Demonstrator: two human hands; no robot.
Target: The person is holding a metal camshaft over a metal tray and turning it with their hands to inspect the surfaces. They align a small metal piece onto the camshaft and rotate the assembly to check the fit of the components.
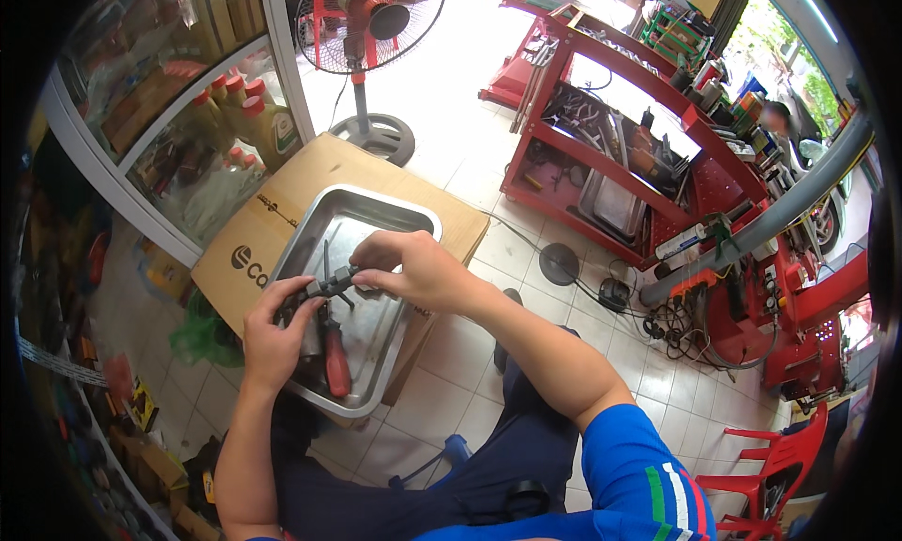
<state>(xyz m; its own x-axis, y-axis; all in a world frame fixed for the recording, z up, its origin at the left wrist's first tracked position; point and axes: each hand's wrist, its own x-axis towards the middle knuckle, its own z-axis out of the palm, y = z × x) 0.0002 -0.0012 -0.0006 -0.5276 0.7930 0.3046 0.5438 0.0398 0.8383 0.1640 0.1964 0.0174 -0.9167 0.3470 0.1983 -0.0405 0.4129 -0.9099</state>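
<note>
Between my two hands, above a metal tray (376, 398), is a short dark metal shaft (329, 285) with blocky raised sections. My left hand (272, 339) pinches its left end between thumb and fingers. The other end is gripped by the thumb and curled fingers of my right hand (412, 267). Below them in the tray lies a screwdriver (336, 363) with a red handle, its upper part hidden by the shaft and fingers. Beside that handle sits a silvery cylindrical part (311, 342), partly covered by my left hand.
The tray rests on a cardboard box (282, 184). A standing fan (381, 132) is beyond it, and a glass cabinet (174, 189) with bottles stands left. A red tool cart (601, 118) and a red plastic chair (775, 466) are on the right. Cables (672, 325) lie on the tiles.
</note>
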